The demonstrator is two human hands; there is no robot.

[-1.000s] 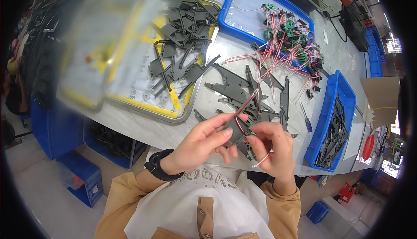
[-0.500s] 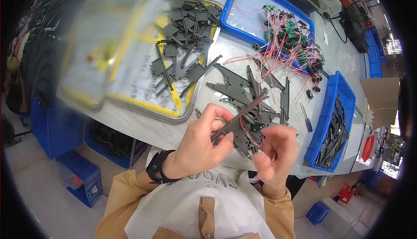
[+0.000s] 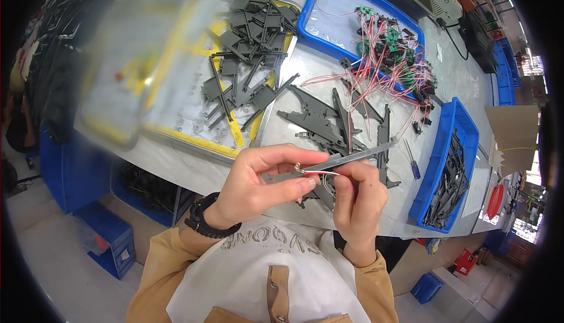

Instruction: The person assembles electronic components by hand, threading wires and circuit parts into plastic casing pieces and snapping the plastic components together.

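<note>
A long dark grey plastic strip part (image 3: 358,155) is gripped between the thumb and fingers of my left hand (image 3: 267,179), tilted up toward the right. My right hand (image 3: 359,197) pinches thin red and white wires (image 3: 320,172) against the part's near side. The wires run from my left fingertips across to my right fingers. Just beyond both hands lies a pile of dark grey plastic brackets (image 3: 317,120). What sits on the part's hidden side cannot be made out.
A yellow-edged tray (image 3: 194,138) with many flat grey parts stands at the left. At the back, a blue tray (image 3: 302,26) holds green circuit boards (image 3: 392,38) with red and white wires. On the right are a screwdriver (image 3: 415,169) and a blue bin (image 3: 429,170) of dark parts.
The grey strip has turned from steeply slanted to nearly level. My right hand has come in from the right and closed on the wires beside it.
</note>
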